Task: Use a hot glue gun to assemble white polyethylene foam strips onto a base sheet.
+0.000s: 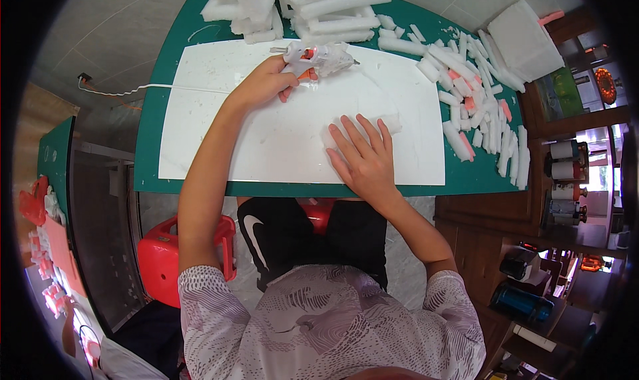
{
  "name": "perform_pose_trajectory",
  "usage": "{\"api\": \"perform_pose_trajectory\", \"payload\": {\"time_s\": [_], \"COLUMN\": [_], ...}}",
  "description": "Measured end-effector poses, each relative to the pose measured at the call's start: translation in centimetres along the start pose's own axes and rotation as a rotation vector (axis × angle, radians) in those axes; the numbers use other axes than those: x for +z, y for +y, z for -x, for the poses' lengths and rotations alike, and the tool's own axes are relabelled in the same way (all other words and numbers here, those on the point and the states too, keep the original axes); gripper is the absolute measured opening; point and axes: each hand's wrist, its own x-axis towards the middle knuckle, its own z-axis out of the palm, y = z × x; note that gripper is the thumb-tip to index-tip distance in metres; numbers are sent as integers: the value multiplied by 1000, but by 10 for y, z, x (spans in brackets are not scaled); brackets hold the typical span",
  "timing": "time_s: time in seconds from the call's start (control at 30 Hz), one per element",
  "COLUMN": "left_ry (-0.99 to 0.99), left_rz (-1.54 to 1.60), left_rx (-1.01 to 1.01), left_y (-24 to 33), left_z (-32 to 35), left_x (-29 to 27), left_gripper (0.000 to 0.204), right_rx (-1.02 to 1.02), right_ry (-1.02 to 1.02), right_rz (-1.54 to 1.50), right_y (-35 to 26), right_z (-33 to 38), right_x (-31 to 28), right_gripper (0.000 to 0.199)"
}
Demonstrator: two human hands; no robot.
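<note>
At a green table [150,147], we see a person's left hand [266,84] closed around a glue gun [323,58], its fingers clamped on the handle. The gun's clear-white body lies above and to the right of those fingers, its orange trigger just beside them and its dark nozzle tip pointing right, well apart from the other hand. We find the right hand [367,166] lower on a white sheet [206,140], palm down, its fingers somewhat apart and laid over a white foam piece [329,138]. The foam shows on both sides of the fingers; how firmly they press, we cannot tell. From the left, a white cord [160,86] runs in over the table and the sheet. At the far edge we see a stack of foam slabs [339,14]; to the right, loose foam strips [490,124], white with some pink, lie heaped. A red stool [160,263] stands below the table's near edge.
</note>
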Motion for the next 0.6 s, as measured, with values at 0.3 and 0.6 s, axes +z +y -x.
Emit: {"api": "perform_pose_trajectory", "payload": {"time_s": [0.3, 0.6], "left_ry": [-4, 9], "left_rz": [3, -16], "left_rx": [7, 1], "left_y": [-4, -11], "left_z": [-2, -5], "left_x": [-1, -5], "left_gripper": [35, 26], "right_rx": [74, 134], "right_ry": [-44, -91], "right_rz": [-86, -57], "right_y": [0, 22], "right_z": [0, -1], "right_x": [-8, -15], "right_gripper": [57, 64]}}
